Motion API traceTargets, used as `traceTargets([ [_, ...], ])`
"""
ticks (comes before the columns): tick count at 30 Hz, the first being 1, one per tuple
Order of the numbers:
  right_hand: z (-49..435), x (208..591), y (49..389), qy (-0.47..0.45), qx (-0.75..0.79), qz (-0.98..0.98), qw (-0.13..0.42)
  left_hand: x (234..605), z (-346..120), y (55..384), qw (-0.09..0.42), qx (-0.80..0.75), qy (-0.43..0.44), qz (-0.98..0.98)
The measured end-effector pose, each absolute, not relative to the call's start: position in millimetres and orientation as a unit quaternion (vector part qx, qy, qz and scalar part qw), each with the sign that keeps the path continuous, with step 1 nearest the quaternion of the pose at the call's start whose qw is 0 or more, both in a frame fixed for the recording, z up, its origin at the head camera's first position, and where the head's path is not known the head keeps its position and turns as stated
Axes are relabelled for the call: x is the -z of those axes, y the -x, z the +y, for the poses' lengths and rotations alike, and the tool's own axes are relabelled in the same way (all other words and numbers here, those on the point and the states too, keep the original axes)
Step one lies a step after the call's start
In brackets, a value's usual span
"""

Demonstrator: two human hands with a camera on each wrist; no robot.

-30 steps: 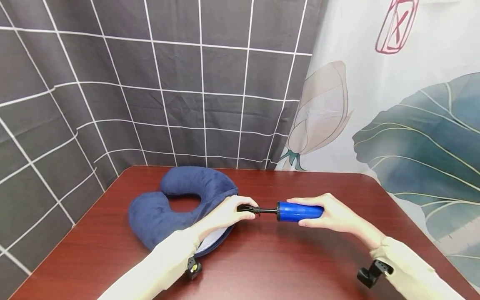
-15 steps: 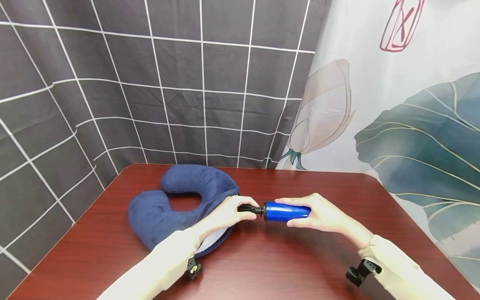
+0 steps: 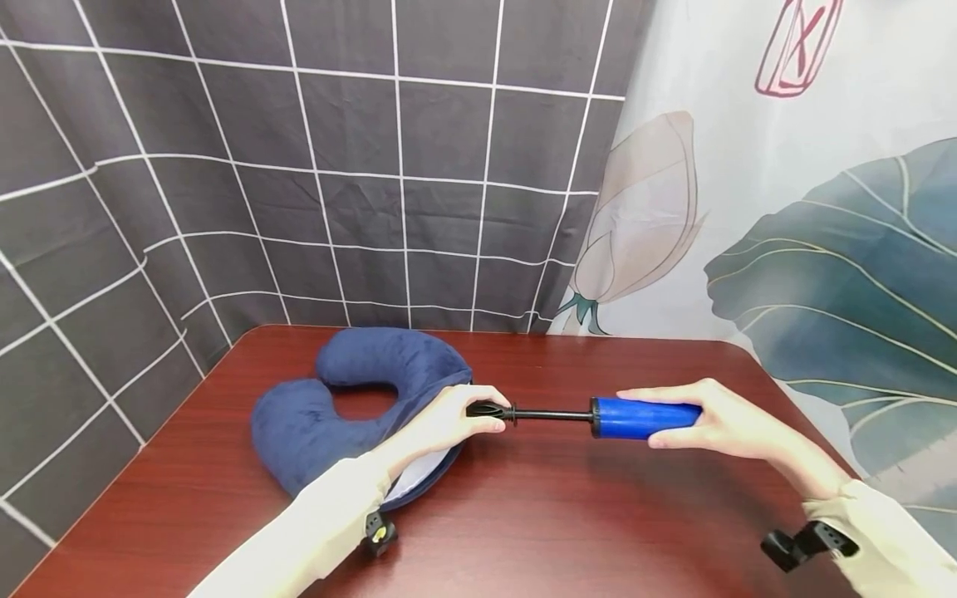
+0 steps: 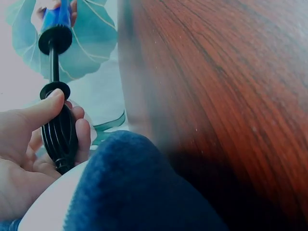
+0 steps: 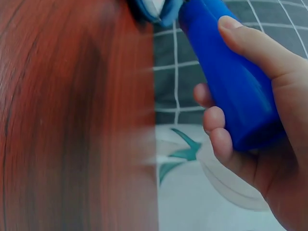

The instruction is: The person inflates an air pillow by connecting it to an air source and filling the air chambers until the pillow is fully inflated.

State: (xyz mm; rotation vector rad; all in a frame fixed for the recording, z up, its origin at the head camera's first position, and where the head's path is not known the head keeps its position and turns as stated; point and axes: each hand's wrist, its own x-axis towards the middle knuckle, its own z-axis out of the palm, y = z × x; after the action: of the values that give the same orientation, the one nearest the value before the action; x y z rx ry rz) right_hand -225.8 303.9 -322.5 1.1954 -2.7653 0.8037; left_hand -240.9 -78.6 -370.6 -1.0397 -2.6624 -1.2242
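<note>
A hand pump with a blue barrel [image 3: 635, 418] and a black handle [image 4: 60, 132] is held sideways over the table. My left hand [image 3: 452, 415] grips the handle, thumb near its round flange in the left wrist view. Around the blue barrel curl the fingers of my right hand [image 3: 718, 423]; in the right wrist view the thumb lies along its side. Between the two hands a long stretch of black rod [image 3: 555, 414] shows. Under my left wrist lies a navy U-shaped neck pillow [image 3: 299, 423], its cover parted over a white inner part [image 3: 419, 473]. The pump's handle end is close to the pillow.
The reddish-brown wooden table [image 3: 553, 531] carries the pillow on its left side. Behind it hang a dark grey curtain [image 3: 441, 208] with white grid lines and a pale curtain [image 3: 748, 166] with a flower and leaf print. Small black cameras sit on both wrists.
The right hand first pushed the blue barrel left to the handle, then drew it back right, further than before, baring more rod. The left hand and pillow stay nearly in place.
</note>
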Motion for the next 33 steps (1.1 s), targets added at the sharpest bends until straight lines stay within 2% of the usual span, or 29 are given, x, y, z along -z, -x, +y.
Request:
traceTargets([
  [7,310,317,217,-0.380,-0.236,-0.894,-0.009,368,-75,240,0.004,0.407,0.349,-0.844],
  [15,272,321,221,-0.404,-0.149,-0.900,-0.071,373,-73,240,0.006,0.402,0.358,-0.842],
  [27,205,335,234,-0.406,-0.108,-0.907,-0.028,371,-74,240,-0.004,0.409,0.345,-0.845],
  [33,193,336,235,-0.409,-0.088,-0.908,-0.015,371,-73,238,0.000,0.403,0.344,-0.848],
])
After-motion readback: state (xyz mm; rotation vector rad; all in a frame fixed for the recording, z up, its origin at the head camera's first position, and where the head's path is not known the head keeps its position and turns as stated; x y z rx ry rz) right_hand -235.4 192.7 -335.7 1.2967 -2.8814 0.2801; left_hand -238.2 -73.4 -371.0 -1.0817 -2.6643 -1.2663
